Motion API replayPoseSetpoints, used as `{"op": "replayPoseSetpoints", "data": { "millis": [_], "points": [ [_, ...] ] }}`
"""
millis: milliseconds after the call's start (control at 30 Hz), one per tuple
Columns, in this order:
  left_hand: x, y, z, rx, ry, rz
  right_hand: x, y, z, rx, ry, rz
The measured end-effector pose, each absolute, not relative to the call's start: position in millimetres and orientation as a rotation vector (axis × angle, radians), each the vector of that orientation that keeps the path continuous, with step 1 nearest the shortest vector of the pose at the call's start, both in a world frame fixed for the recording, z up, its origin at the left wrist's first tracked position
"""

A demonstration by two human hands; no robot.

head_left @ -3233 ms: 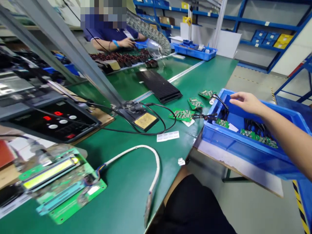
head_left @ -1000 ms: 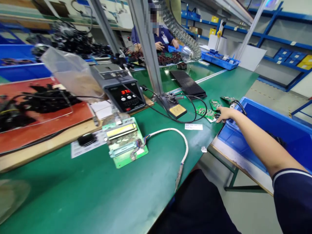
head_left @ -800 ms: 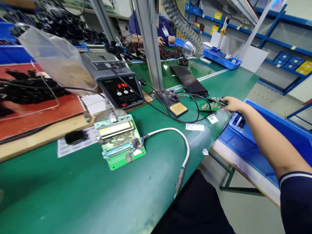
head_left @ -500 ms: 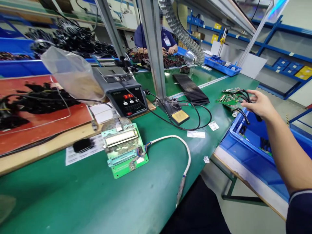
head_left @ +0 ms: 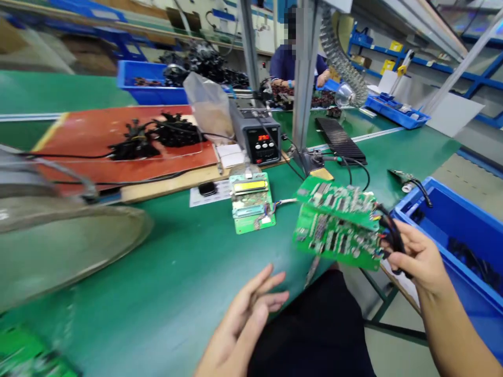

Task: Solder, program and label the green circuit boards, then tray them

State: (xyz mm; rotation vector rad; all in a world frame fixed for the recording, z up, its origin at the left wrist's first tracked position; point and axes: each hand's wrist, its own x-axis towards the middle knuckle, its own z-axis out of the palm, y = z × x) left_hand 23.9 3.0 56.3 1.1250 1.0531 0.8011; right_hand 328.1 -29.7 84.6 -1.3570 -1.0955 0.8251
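Note:
My right hand (head_left: 418,256) is closed round the black cables (head_left: 394,238) of two green circuit boards. The upper circuit board (head_left: 334,199) overlaps the lower circuit board (head_left: 334,241), and both hang in the air over the bench edge. Left of them, my left hand (head_left: 253,309) holds nothing, its fingers stretched out and apart above the bench's front edge. Beyond it on the green bench lies a test board (head_left: 253,222) with a lit yellow display and a light-blue socket. Its white cable runs behind the held boards.
A blue bin (head_left: 463,225) with black cables in it stands at the right; another board (head_left: 404,180) lies by its rim. Behind are a soldering station (head_left: 259,137), a black ribbed tray (head_left: 340,141) and a metal post (head_left: 304,94). A co-worker (head_left: 283,65) sits across the bench.
My right hand has brought the two boards left and nearer, away from the bin. My left hand has come into view. The view has turned left, and the test board's display now glows yellow.

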Motion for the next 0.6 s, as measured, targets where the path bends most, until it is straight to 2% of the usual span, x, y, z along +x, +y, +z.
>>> {"op": "replayPoseSetpoints", "data": {
  "millis": [167,467,600],
  "points": [
    [18,7,58,0.775,0.972,0.912,287,-19,62,-1.244,-1.337,1.304],
    [2,-1,52,0.619,0.988,0.933,280,-12,46,-1.140,-1.224,1.603],
    [1,1,56,0.582,0.986,0.948,275,-12,47,-1.187,-1.174,1.595]
  ]
}}
